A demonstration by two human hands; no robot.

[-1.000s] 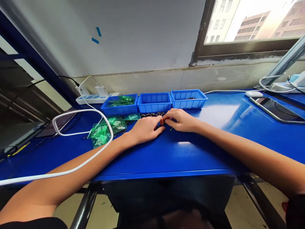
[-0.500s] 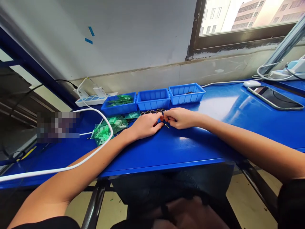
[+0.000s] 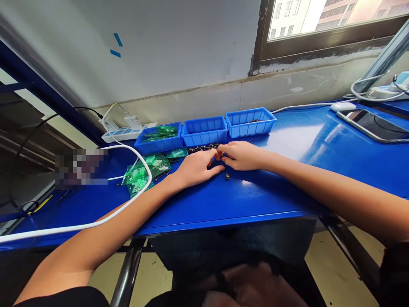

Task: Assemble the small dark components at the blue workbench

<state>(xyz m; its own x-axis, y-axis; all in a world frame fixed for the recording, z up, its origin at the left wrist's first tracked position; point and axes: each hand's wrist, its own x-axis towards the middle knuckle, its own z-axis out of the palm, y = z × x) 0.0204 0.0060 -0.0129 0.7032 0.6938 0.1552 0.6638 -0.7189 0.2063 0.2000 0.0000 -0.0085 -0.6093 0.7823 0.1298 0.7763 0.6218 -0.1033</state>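
My left hand (image 3: 200, 166) rests on the blue table, its fingers curled and its thumb stretched toward the right. My right hand (image 3: 241, 155) meets it from the other side, fingertips bent down against the left fingers. Whatever the fingers pinch between them is hidden. Just behind the hands lies a heap of small dark metal parts (image 3: 204, 148), partly covered by them. One loose small metal part (image 3: 227, 175) sits on the table in front of the hands, near the left thumb tip.
Three blue bins stand behind: one with green bags (image 3: 159, 147), a middle bin (image 3: 204, 137), and a right bin (image 3: 252, 130) with some dark parts. Green plastic bags (image 3: 140, 179) and a white cable (image 3: 148, 172) are at left, a phone (image 3: 377, 123) at right.
The loose metal part has shifted slightly toward me and now looks upright rather than lying flat. My right hand has moved up a little; the left thumb reaches further right.
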